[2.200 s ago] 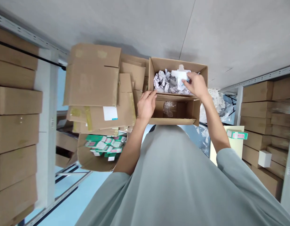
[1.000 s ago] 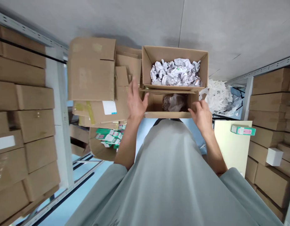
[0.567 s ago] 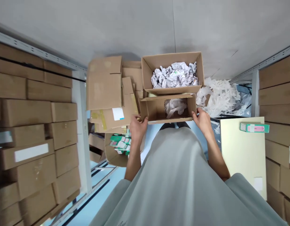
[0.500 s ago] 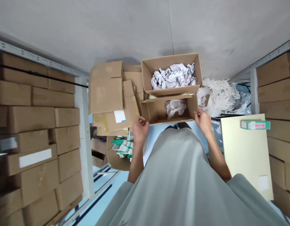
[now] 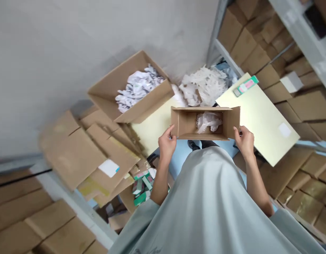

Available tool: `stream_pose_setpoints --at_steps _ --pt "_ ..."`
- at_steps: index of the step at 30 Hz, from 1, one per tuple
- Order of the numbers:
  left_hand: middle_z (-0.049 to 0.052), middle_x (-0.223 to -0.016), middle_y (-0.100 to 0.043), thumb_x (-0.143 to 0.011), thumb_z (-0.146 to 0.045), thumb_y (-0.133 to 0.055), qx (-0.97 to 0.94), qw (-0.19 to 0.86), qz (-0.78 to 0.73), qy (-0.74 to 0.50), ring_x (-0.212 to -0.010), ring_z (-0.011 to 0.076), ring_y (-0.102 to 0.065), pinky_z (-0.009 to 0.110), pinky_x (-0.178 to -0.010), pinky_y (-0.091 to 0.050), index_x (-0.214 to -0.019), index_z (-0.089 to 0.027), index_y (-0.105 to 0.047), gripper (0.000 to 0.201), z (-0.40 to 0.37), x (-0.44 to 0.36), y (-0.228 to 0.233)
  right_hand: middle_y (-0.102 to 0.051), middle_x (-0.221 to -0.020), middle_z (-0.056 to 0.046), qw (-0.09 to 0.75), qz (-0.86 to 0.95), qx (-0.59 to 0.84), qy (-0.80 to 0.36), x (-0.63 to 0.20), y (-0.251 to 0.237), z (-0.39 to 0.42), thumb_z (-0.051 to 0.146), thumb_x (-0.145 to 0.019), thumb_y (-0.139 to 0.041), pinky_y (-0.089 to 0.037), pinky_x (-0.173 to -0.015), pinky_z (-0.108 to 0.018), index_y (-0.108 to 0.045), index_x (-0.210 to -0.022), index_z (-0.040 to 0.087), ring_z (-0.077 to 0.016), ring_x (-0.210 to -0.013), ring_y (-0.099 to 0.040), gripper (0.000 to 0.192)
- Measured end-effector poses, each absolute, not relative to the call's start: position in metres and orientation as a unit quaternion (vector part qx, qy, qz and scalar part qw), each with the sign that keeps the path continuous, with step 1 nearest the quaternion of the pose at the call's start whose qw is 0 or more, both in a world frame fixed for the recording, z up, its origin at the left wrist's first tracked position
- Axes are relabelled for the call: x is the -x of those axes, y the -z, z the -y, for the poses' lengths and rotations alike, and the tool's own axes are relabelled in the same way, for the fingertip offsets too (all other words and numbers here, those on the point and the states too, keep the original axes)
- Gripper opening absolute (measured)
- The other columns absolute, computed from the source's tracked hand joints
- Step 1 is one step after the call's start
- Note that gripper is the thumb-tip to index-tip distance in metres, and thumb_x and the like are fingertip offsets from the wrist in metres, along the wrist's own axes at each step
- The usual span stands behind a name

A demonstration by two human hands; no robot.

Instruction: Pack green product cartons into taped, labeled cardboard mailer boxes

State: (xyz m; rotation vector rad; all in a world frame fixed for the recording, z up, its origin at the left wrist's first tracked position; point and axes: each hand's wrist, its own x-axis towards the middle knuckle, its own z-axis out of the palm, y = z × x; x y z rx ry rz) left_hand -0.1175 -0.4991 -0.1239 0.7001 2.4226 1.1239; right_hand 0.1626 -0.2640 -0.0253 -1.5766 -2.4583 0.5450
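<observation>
An open cardboard box (image 5: 184,123) hangs in front of me, its top facing up, with crumpled translucent plastic (image 5: 209,121) on its bottom. My left hand (image 5: 167,141) pinches the box's left end flap. On the opposite side, my right hand (image 5: 244,141) grips the right end flap between thumb and fingers. Beyond it on the left stands a larger cardboard box (image 5: 154,97) filled with crumpled white paper (image 5: 139,86). To the right, a pale yellow board (image 5: 263,120) carries a green and pink small box (image 5: 246,86).
Flattened cardboard (image 5: 73,151) is stacked at the left, above a carton of several green boxes (image 5: 143,187). A heap of white paper scraps (image 5: 202,84) lies against the wall. Shelves with stacked cartons (image 5: 274,77) flank both sides.
My view and body have turned to the right. The held box has come along, away from the paper-filled box and toward the yellow board. Both hands keep their hold.
</observation>
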Motion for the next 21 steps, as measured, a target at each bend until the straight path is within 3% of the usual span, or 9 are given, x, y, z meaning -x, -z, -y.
stream_pose_setpoints --at_steps 6,14,21 --pt "0.008 -0.164 -0.071 -0.097 -0.006 -0.058 -0.419 0.212 -0.791 -0.393 -0.154 0.0286 -0.070 0.047 -0.130 -0.060 -0.155 -0.024 -0.077 0.064 0.396 0.063 0.093 -0.071 -0.088 -0.011 0.148 0.735 0.641 -0.163 -0.260 0.033 0.250 0.047 -0.107 -0.047 -0.053 -0.083 -0.044 -0.042 -0.076 0.034 -0.0323 -0.083 -0.068 0.034" --pt "0.005 -0.160 -0.074 -0.096 -0.003 -0.059 -0.534 0.217 -0.745 -0.337 -0.151 0.0286 -0.072 0.048 -0.132 -0.058 -0.155 -0.028 -0.077 0.066 0.240 -0.004 0.077 -0.070 -0.090 -0.011 0.214 0.668 0.696 -0.151 -0.351 0.065 0.185 0.044 -0.110 -0.047 -0.047 -0.078 -0.041 -0.052 -0.079 0.031 -0.0294 -0.078 -0.063 0.033" --pt "0.003 -0.160 -0.074 -0.094 -0.001 -0.063 -0.552 0.236 -0.744 -0.294 -0.153 0.0260 -0.070 0.039 -0.135 -0.054 -0.152 -0.026 -0.079 0.065 0.109 -0.062 0.079 -0.067 -0.088 -0.007 0.223 0.645 0.712 -0.166 -0.419 0.086 0.096 0.040 -0.111 -0.050 -0.041 -0.074 -0.034 -0.062 -0.083 0.024 -0.0218 -0.072 -0.056 0.035"
